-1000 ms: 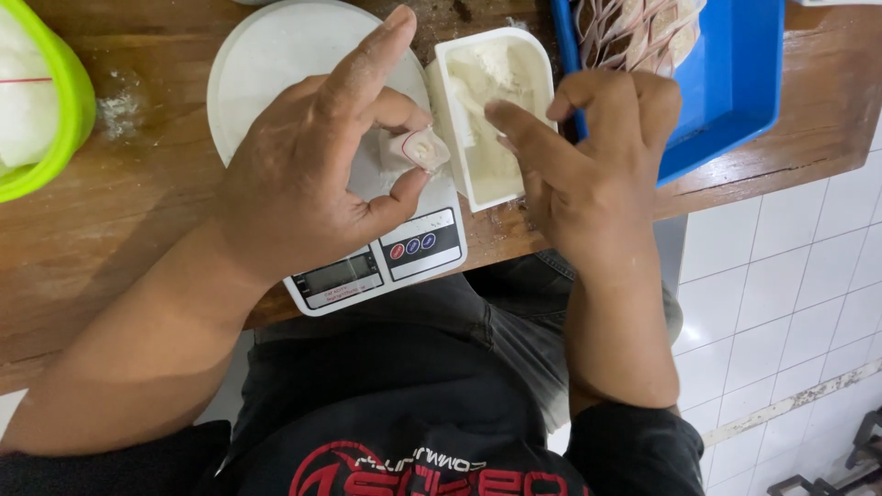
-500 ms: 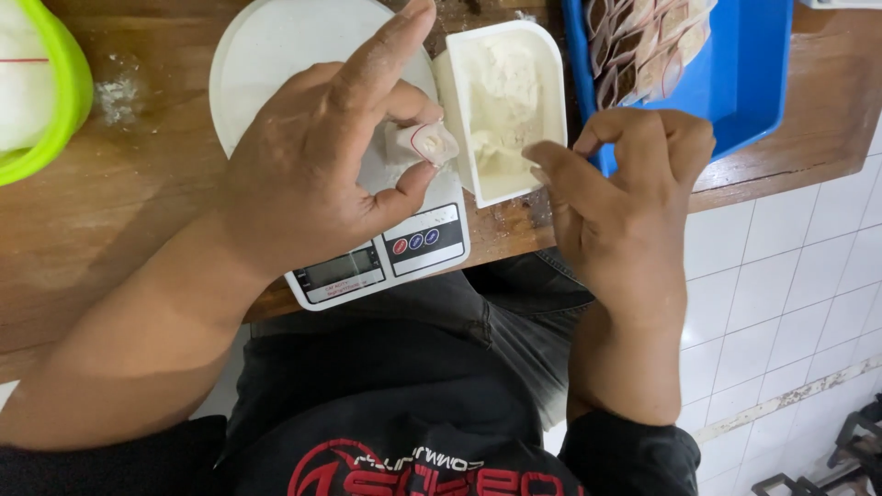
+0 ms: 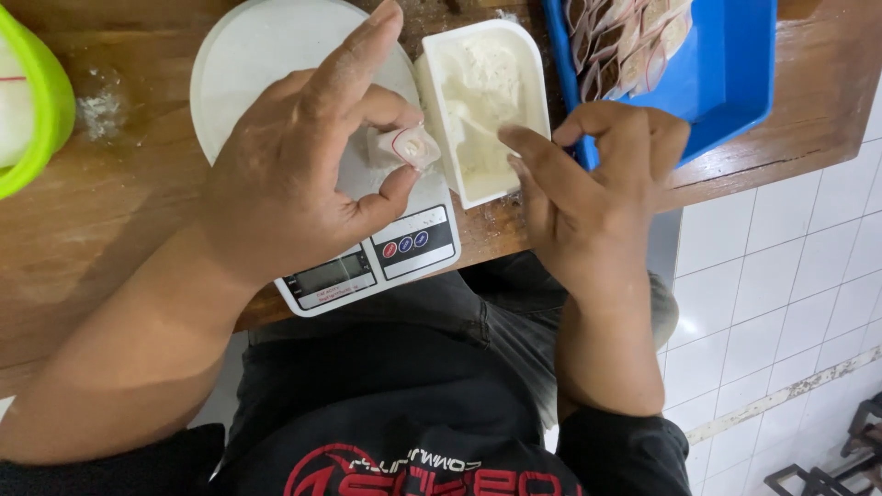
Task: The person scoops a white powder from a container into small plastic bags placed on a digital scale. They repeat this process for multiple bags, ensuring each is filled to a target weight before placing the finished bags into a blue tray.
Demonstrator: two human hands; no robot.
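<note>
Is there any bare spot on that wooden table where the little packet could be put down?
Bare wood shows between the green bowl and the white scale, under the left hand. The blue tray's near right corner is also bare. It is crowded between the scale, the white tub and the right hand.

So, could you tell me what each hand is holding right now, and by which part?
The left hand pinches a small clear packet by its edges, between thumb and fingers, above the kitchen scale. The right hand holds nothing.
</note>
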